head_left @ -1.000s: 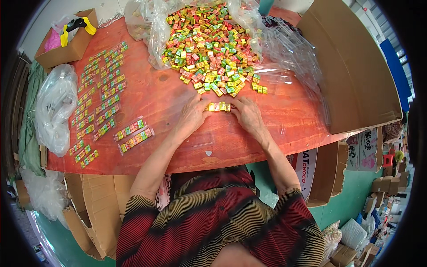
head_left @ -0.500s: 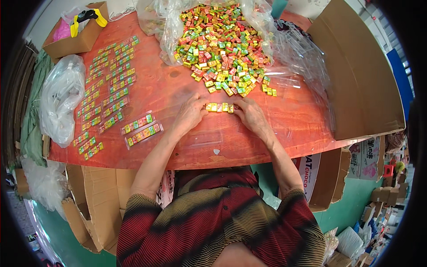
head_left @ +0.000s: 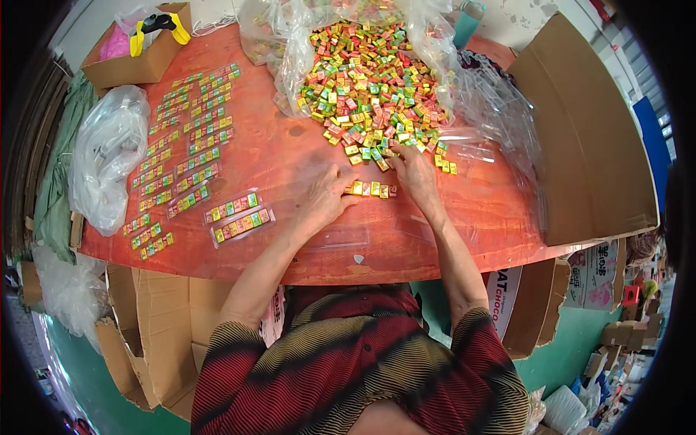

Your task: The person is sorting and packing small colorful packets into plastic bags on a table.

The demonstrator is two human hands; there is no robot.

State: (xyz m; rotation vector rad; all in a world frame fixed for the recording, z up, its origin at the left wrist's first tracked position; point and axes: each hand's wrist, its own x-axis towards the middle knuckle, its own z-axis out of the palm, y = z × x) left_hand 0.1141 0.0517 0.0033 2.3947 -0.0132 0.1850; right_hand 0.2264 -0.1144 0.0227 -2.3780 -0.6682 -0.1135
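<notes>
While the left hand [head_left: 326,197] and right hand [head_left: 415,172] bracket a short row of candies [head_left: 371,189] mid-bench [head_left: 290,163], fingers seemingly loose on its ends, many finished strips [head_left: 190,148] lie left; a big heap [head_left: 370,90] remains.

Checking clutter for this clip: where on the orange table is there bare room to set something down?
Bare patches: centre of the table, between the packed candy strips and the loose candy pile; and the near edge below both hands. Crowded: the left side with strips, the far side under the pile and clear bags.
</notes>
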